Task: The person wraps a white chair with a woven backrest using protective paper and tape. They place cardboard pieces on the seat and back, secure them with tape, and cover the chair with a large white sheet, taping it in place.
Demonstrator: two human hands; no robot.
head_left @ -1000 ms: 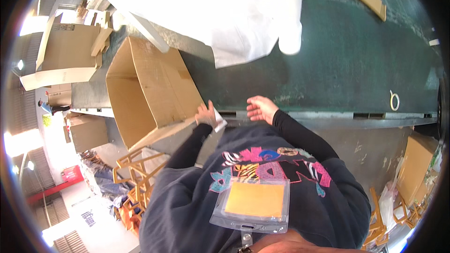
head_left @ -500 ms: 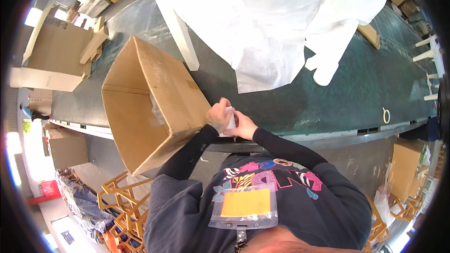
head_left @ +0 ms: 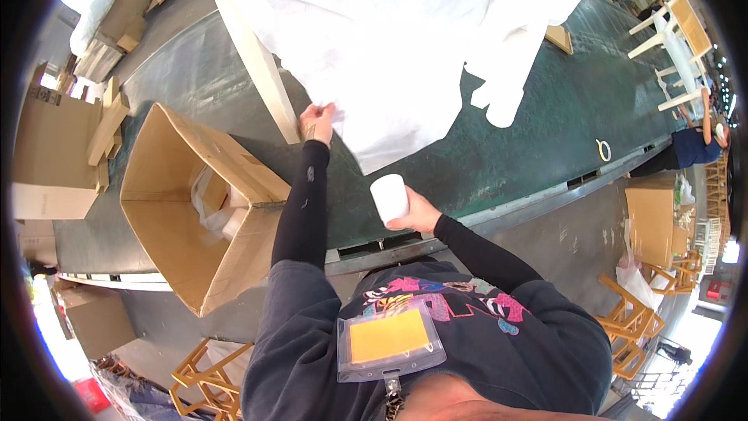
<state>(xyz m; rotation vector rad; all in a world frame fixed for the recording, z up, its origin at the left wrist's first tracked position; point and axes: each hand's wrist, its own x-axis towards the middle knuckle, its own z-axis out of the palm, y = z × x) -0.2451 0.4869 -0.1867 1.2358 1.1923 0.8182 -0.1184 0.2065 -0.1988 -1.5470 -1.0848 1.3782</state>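
Pinching the edge of the white sheet (head_left: 405, 39) w/ the left hand (head_left: 317, 122), fingers closed on the fabric right beside the pale wooden bar (head_left: 251, 54) that lies across the dark green surface (head_left: 538, 132). Right hand (head_left: 414, 217) is well apart from it, lower down near the surface's front edge, wrapped around a small white cup-shaped piece (head_left: 389, 198), held upright as far as I can tell.

Open cardboard box (head_left: 204, 210) sits tipped on its side just left of the left forearm, some white wrapping inside. A small ring (head_left: 602, 150) lies on the surface off to the right.

Risks, as I judge them: sheet is big & loosely bunched, so a one-handed tug could drag it over the bar or shift the bar itself. Grip is at the very edge, thin fabric could slip out. The cup-shaped piece is held w/ just one hand over the surface's edge; a bump against the sheet or a loose grip & it drops to the floor. Box looks unsteady on its side, an elbow nudge may tip it.
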